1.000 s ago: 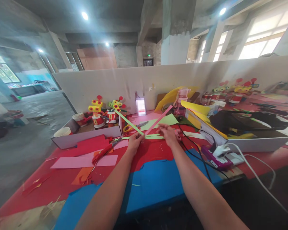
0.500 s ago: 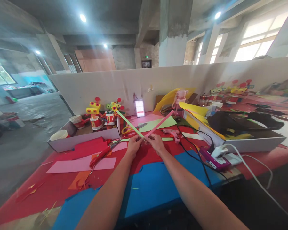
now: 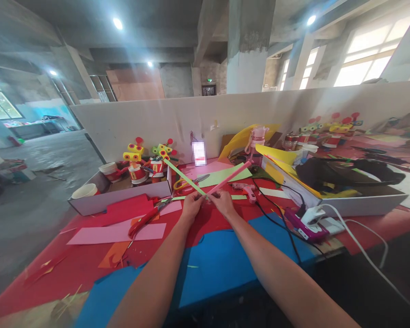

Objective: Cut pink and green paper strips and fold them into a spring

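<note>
Two paper strips meet at one end between my hands and spread into a V. The light green strip [image 3: 183,176] slants up to the left, its lower end pinched by the closed fingers of my left hand [image 3: 192,205]. On the other side my right hand [image 3: 222,202] pinches the lower end of the pink strip [image 3: 233,175], which slants up to the right. My fingertips nearly touch, and they hide the join. Behind the strips lie yellow-handled scissors [image 3: 187,182] and a light green sheet [image 3: 222,176]. A pink glue gun [image 3: 248,191] rests just right of my right hand.
Red-handled scissors [image 3: 143,222] lie on pink paper [image 3: 89,235] at left. Blue paper [image 3: 222,264] covers the front edge. Paper-cup robots [image 3: 136,169] stand in a box at back left. A box [image 3: 362,205] and a purple power strip [image 3: 304,227] with cables are at right.
The pink strip's far end has shifted slightly to the right and turned a little. The green strip's far end has dipped slightly. Both hands keep their pinch in nearly the same place.
</note>
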`<state>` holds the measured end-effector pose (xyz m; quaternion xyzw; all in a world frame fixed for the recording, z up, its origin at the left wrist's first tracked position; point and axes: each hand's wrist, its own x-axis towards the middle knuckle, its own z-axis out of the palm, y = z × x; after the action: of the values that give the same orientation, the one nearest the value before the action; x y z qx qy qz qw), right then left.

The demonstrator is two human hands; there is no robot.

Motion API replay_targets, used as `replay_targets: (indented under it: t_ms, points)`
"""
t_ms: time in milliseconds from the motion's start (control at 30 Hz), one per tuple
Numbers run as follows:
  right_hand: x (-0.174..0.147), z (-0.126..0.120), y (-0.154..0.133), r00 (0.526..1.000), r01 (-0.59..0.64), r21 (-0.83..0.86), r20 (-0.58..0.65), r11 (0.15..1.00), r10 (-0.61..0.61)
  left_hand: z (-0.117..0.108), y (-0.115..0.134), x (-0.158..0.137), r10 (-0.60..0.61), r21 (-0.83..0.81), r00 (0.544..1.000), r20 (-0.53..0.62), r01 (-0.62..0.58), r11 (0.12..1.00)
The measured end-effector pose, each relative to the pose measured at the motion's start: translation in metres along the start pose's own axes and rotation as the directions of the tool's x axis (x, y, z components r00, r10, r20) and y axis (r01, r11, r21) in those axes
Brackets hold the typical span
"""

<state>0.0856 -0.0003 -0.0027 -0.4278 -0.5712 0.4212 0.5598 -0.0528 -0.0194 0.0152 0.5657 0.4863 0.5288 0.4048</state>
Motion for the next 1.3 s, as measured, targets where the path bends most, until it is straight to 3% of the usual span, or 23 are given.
replay_targets:
  t_ms: [233,633,767,967,1300]
  points:
    - [-0.0005,-0.0018,-0.002,1.0,-0.008,-0.008,-0.003,1.0,0.008,0.0015,-0.0004,-0.0007,-0.005,-0.082,0.998,0.063,0.01,0.997]
    - [-0.0043,0.0021,-0.0067,1.0,-0.019,0.046,0.001,0.999,0.019,0.0028,-0.0012,0.0002,-0.042,-0.162,0.999,0.022,0.045,0.986]
    - [-0.0042,0.0024,-0.0083,0.998,-0.041,0.156,0.051,0.987,0.033,0.0022,-0.0026,0.0008,-0.034,-0.194,0.999,0.012,0.036,0.98]
    - [-0.0037,0.0012,-0.0063,0.974,-0.214,0.393,0.154,0.894,0.166,0.0014,-0.0045,0.0025,0.002,-0.192,1.0,0.018,0.001,0.981]
    - [-0.0077,0.0032,-0.0078,0.966,-0.25,0.462,0.177,0.851,0.188,0.0017,-0.003,-0.0008,-0.039,-0.187,0.999,-0.01,0.037,0.982]
